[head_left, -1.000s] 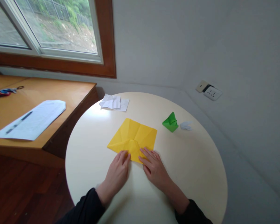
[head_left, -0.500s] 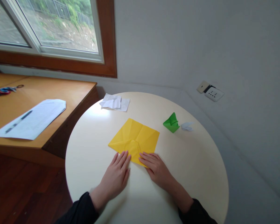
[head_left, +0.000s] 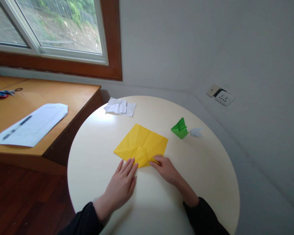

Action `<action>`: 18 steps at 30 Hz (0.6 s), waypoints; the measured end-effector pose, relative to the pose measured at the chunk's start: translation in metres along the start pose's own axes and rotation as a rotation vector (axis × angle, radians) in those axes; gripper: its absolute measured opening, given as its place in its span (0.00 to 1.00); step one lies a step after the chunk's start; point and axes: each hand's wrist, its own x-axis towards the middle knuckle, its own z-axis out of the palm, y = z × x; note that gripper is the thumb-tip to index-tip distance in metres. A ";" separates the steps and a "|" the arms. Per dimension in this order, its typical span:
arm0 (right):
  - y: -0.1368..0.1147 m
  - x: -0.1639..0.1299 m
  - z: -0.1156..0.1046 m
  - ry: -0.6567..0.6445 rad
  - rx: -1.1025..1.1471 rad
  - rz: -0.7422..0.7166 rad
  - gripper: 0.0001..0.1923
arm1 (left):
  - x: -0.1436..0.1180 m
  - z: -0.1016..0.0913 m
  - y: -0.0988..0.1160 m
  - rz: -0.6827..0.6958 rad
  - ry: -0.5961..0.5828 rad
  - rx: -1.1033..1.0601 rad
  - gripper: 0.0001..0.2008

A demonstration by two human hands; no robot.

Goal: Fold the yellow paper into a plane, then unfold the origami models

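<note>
A creased yellow sheet of paper (head_left: 147,140) lies in front of me, turned so one corner points away. My left hand (head_left: 122,182) is flat with its fingers stretched out, the tips resting on the paper's near left edge. At the near right edge, my right hand (head_left: 166,168) pinches the paper between thumb and fingers, and that edge is curled up a little. Crease lines run across the sheet, with a rounded fold mark near its near corner. Farther right sits a small folded green paper piece (head_left: 180,129), apart from both hands.
The round white table (head_left: 95,137) carries crumpled white papers (head_left: 119,106) at its far left and a small white paper piece (head_left: 196,132) at right. On the wooden desk (head_left: 80,98) lie printed sheets (head_left: 39,124), a pen (head_left: 17,127) and scissors (head_left: 5,94).
My right hand has gone from lying flat on the paper to pinching its near right edge, which has lifted and curled inward. My left hand has stayed in place.
</note>
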 end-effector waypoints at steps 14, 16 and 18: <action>0.015 -0.020 0.008 -0.012 -0.331 -0.455 0.17 | 0.001 -0.002 0.001 0.009 -0.025 0.018 0.21; 0.014 -0.024 0.010 -0.024 -0.362 -0.471 0.18 | 0.001 -0.002 0.001 0.005 -0.029 0.021 0.21; 0.012 -0.026 0.010 -0.040 -0.374 -0.457 0.18 | 0.001 -0.002 0.000 0.003 -0.032 0.020 0.22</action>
